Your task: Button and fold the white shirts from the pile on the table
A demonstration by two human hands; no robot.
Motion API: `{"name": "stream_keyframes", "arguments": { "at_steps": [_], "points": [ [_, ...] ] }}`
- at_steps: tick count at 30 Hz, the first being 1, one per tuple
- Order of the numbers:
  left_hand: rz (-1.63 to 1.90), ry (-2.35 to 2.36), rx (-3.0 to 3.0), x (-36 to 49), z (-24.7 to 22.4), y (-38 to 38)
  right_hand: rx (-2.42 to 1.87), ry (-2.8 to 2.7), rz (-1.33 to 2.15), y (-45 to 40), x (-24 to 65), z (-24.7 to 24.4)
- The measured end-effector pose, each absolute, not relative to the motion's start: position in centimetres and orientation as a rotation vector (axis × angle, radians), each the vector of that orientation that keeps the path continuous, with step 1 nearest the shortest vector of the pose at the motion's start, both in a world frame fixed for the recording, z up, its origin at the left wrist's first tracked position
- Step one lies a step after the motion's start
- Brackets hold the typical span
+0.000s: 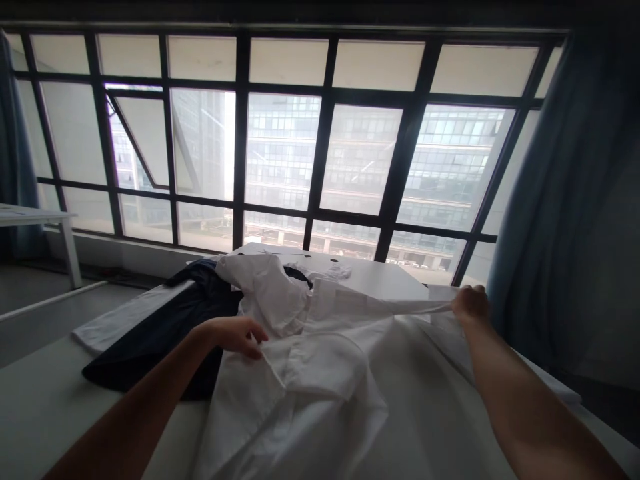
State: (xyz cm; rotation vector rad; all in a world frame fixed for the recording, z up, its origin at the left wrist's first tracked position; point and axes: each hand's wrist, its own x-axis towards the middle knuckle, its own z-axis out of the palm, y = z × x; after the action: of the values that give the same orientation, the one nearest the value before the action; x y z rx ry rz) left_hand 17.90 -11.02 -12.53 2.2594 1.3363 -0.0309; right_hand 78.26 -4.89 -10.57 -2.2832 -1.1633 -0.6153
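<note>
- Our left hand (233, 337), at the middle left of the frame, has its fingers (254, 345) narrowly pinched on an edge of a white shirt (320, 380).
- Our right hand (470, 307), at the right, is closed on a taut stretch of the same shirt; we cannot tell which part of the shirt it is.
- The shirt lies crumpled across the lower middle of the frame, with a raised fold bunched near its top.
- A dark navy garment (165, 340) lies partly under the shirt's left side, with a white cloth (115, 330) just beyond it.
- These rest on a white tabletop (55, 407); a small crumpled white item (333, 271) lies farther back.
- At the upper left, a small white table (30, 215) stands on a grey floor (35, 293).
- A dark-framed window (241, 160) fills the top of the frame and shows a glass office building (285, 153), with blue-grey curtains (555, 200) at its right.
</note>
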Motion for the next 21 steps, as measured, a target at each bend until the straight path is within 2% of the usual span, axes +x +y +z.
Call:
{"name": "stream_keyframes", "arguments": {
  "at_steps": [2,4,7,13,17,21],
  "points": [
    [-0.081,1.342,2.274,18.6,-12.4,-11.2,-2.36,-1.112,-0.564,-4.8,76.9,-11.3],
    [-0.095,1.373,2.318,19.1,-12.6,-11.3,-2.326,-1.342,-0.463,-4.9,73.6,-11.9],
    [-0.028,1.379,2.4,19.5,-13.5,-11.1,-1.991,-1.942,-0.122,-6.0,66.3,-13.1],
    [0.201,1.341,2.451,19.6,-15.7,-10.2,-1.527,-2.43,0.418,-9.5,55.8,-17.9],
    [0.411,1.303,2.482,19.4,-16.0,-10.0,-1.536,-2.328,0.636,-10.0,57.1,-19.3],
    [0.551,1.254,2.596,19.9,-16.0,-10.3,-1.7,-1.972,0.705,-9.5,61.5,-18.4]
  ]
}}
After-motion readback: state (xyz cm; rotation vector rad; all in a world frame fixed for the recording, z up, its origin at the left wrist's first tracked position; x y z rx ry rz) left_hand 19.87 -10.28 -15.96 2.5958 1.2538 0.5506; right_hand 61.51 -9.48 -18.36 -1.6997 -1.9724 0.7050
